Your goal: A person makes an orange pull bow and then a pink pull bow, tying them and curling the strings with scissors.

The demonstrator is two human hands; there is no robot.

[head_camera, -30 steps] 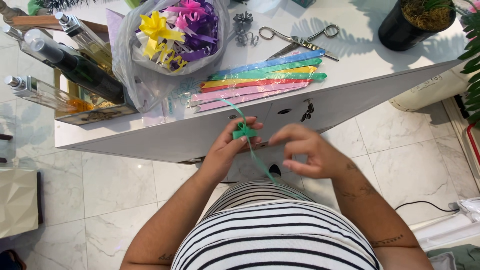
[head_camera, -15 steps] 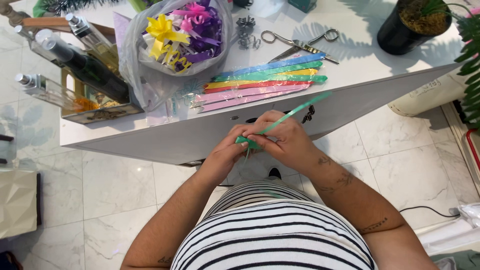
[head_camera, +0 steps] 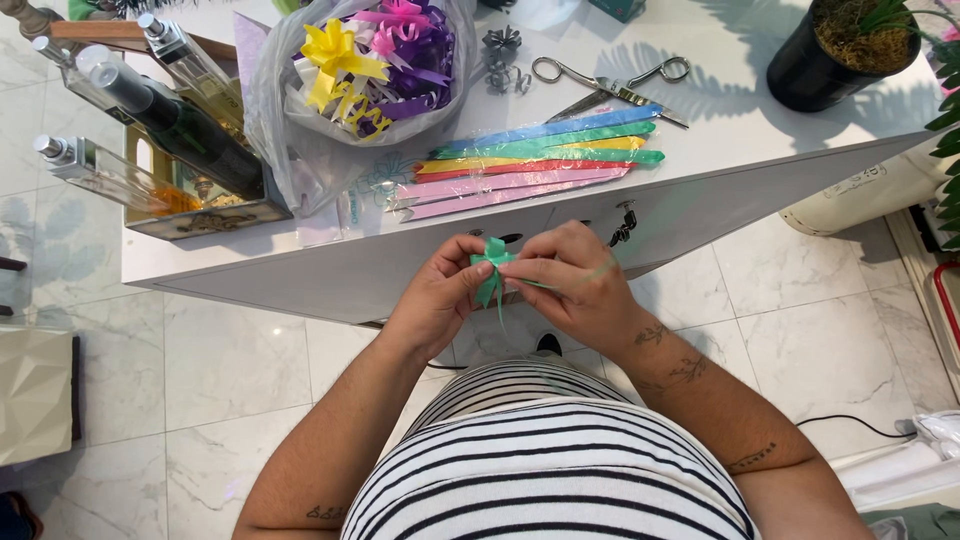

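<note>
**Green ribbon bow pinched between both hands**

The left hand [head_camera: 440,295] and right hand [head_camera: 570,285] close their fingertips on a small green ribbon bow [head_camera: 491,262], held in the air just before the white table's [head_camera: 700,200] edge. Beyond lie coloured ribbon strips [head_camera: 530,160], then scissors [head_camera: 605,85] and a plastic bag of finished bows [head_camera: 370,60].

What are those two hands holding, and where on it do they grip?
Both hands pinch a small green ribbon bow. The left hand grips its left side near the gathered middle; the right hand grips its right side, with a thin tail hanging below.
</note>
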